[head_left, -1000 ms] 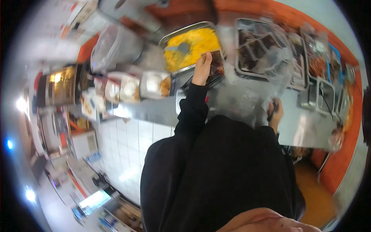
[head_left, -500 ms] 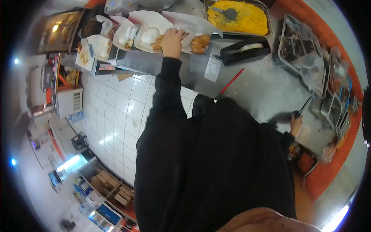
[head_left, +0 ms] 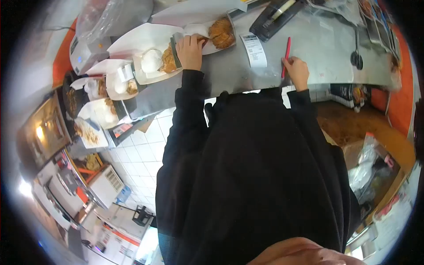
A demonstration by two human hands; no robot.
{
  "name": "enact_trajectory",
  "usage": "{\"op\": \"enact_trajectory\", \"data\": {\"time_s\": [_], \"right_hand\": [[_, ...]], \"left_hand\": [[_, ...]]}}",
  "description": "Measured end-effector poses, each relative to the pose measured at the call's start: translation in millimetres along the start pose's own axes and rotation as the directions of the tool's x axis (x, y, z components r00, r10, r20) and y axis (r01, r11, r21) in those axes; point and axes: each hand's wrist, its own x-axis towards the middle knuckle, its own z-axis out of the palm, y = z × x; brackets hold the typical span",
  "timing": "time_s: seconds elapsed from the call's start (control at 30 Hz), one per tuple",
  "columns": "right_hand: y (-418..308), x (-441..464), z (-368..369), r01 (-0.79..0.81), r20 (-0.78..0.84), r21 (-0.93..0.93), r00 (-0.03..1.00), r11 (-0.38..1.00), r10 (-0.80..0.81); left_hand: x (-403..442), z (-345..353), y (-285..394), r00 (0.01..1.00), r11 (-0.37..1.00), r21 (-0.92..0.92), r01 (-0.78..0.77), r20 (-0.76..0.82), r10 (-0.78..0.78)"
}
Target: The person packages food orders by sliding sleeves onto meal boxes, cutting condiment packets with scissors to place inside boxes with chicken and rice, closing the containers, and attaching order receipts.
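My left hand (head_left: 190, 52) is closed over the edges of two white paper boxes, its fingertips by some fried food; what it grips is hidden. One box (head_left: 157, 76) holds white rice (head_left: 152, 60) and fried pieces (head_left: 168, 60). To the right, a fried piece (head_left: 221, 33) lies in the other box. My right hand (head_left: 297, 71) pinches a red pen (head_left: 288, 49) at the counter's front edge. Between my hands lies a printed receipt (head_left: 254, 51). Black-handled scissors (head_left: 356, 60) rest on the counter farther right.
A black tape dispenser (head_left: 274, 18) stands behind the receipt. More filled boxes (head_left: 122, 81) line the left of the metal counter (head_left: 327, 48). A white board with crumbs (head_left: 92, 134) and a dark pan (head_left: 73, 99) are at the far left. Plastic bags (head_left: 364, 165) sit low at right.
The view has shifted. My left hand, which held a dark packet, has come to the boxes. My right hand has let go of the scissors and taken hold of the red pen.
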Motion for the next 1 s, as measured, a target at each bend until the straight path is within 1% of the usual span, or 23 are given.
{"op": "enact_trajectory", "data": {"time_s": [0.07,0.1,0.13,0.17,0.2,0.23,0.27,0.3,0.33,0.37,0.4,0.43,0.47,0.53,0.57,0.6,0.67,0.7,0.77,0.8,0.9,0.93,1.0], "right_hand": [[23.4,3.3,1.1,0.025,0.165,0.244,0.984,0.970,-0.067],[18.1,-0.3,-22.2,-0.070,0.297,0.289,0.955,0.955,-0.020],[20.4,-5.3,-34.7,-0.172,0.321,0.371,0.946,0.913,0.048],[24.6,-11.2,-46.8,-0.271,0.353,0.445,0.929,0.854,0.111],[23.6,-18.6,-65.1,-0.291,0.355,0.649,0.933,0.703,0.058],[24.8,-24.2,-74.2,-0.263,0.268,0.708,0.959,0.655,0.095],[23.5,-29.4,-83.4,-0.173,0.161,0.735,0.984,0.656,0.079],[25.4,-32.1,-86.3,-0.159,0.129,0.775,0.987,0.612,0.094],[26.3,-33.9,-87.6,-0.142,0.094,0.812,0.989,0.566,0.113],[25.6,-34.8,-86.1,-0.153,0.096,0.807,0.987,0.570,0.130],[24.8,-37.4,-82.7,-0.180,0.099,0.820,0.980,0.543,0.174],[23.9,-38.6,-79.6,-0.201,0.101,0.833,0.971,0.516,0.215],[21.7,-41.4,-76.6,-0.212,0.103,0.828,0.967,0.518,0.231],[14.1,-44.8,-69.7,-0.238,0.108,0.794,0.961,0.560,0.255],[11.9,-47.0,-68.4,-0.237,0.101,0.772,0.962,0.589,0.255],[24.9,-51.5,-59.7,-0.196,0.019,0.654,0.970,0.730,0.243],[8.4,-54.9,-64.8,-0.239,0.032,0.703,0.951,0.670,0.306],[7.4,-53.9,-62.3,-0.230,0.033,0.712,0.955,0.663,0.295],[12.1,-62.3,-58.5,-0.304,0.080,0.771,0.918,0.560,0.388],[17.5,-64.9,-54.6,-0.298,0.081,0.776,0.921,0.556,0.380],[20.7,-65.3,-43.7,-0.264,0.025,0.687,0.940,0.677,0.341],[15.7,-63.9,-42.9,-0.245,0.022,0.697,0.947,0.674,0.321],[5.9,-60.4,-44.1,-0.242,0.035,0.755,0.943,0.609,0.331]], "left_hand": [[0.5,8.3,-8.8,0.993,0.990,-0.133,-0.039,0.108,0.054],[10.8,-4.4,-13.1,0.992,0.988,-0.144,-0.047,0.106,0.063],[20.2,-23.1,-23.7,0.936,0.914,-0.397,0.083,0.346,0.065],[35.2,-51.5,-30.4,0.819,0.773,-0.575,0.268,0.558,0.132],[60.1,-88.5,-33.5,0.817,0.684,-0.626,0.376,0.572,0.074],[76.9,-101.1,-66.6,0.872,0.675,-0.668,0.314,0.484,0.074],[102.7,-119.6,-84.0,0.958,0.648,-0.735,0.200,0.286,0.028],[128.5,-140.0,-97.1,0.976,0.693,-0.688,0.214,0.173,-0.129],[161.9,-153.7,-123.2,0.998,0.896,-0.443,0.037,-0.028,-0.055],[194.0,-156.0,-152.3,0.966,0.910,-0.336,0.241,-0.007,-0.258],[227.7,-146.0,-199.2,0.987,0.953,-0.257,0.159,0.053,-0.151],[259.8,-125.5,-251.6,0.953,0.936,-0.265,0.231,0.254,-0.163],[282.7,-101.0,-284.2,0.894,0.959,-0.170,0.229,0.425,-0.138],[302.9,-47.7,-323.9,0.688,0.988,0.038,0.147,0.714,-0.129],[304.4,-23.0,-331.7,0.578,0.992,0.093,0.089,0.806,-0.128],[300.8,-3.3,-332.9,0.481,0.990,0.135,0.037,0.866,-0.136],[298.4,14.5,-331.1,0.379,0.985,0.170,-0.015,0.913,-0.152],[296.5,20.6,-328.2,0.345,0.984,0.173,-0.030,0.926,-0.153],[293.0,30.4,-324.8,0.291,0.984,0.169,-0.059,0.946,-0.145],[292.2,32.3,-322.8,0.275,0.984,0.165,-0.070,0.951,-0.140],[290.7,34.6,-315.6,0.241,0.984,0.150,-0.095,0.963,-0.123],[289.6,34.0,-313.3,0.234,0.985,0.142,-0.099,0.965,-0.116],[286.3,32.2,-307.7,0.217,0.987,0.129,-0.099,0.971,-0.105]]}}
